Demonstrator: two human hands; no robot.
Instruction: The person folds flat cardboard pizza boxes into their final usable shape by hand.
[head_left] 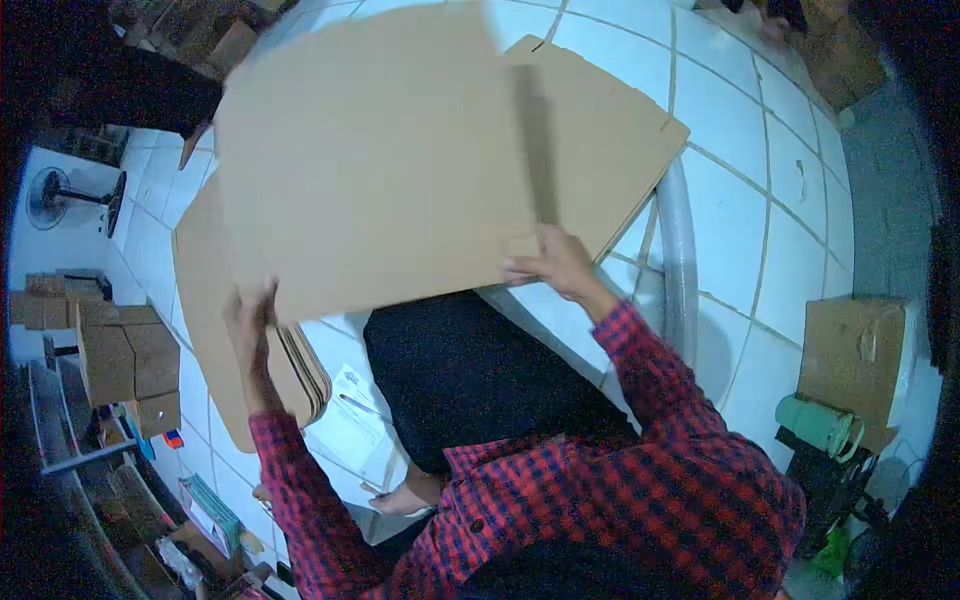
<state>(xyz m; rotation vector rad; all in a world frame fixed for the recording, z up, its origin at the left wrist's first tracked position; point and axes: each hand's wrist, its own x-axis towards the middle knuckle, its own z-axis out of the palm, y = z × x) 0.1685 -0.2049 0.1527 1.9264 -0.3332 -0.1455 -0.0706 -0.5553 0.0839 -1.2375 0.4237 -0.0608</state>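
A large flat cardboard sheet [370, 160] is raised in front of me, its far edge smeared by motion. At its lower left corner, my left hand [252, 315] is closed on the edge, fingers slightly blurred. My right hand [557, 266] grips the lower right edge, thumb lying on the near face. Partly hidden behind the sheet on the left is a stack of cardboard pieces [215, 350] with rounded corners. Another cardboard sheet [600, 125] lies on the tiled floor to the right, overlapped by the raised one.
Papers with a pen [355, 405] lie by my bare foot [408, 494]. A long pale tube [679, 255] curves along the right. A fan [75, 196], cardboard boxes [125, 355] and shelving are at left. A box [850, 350] and green roll [820, 425] stand at right.
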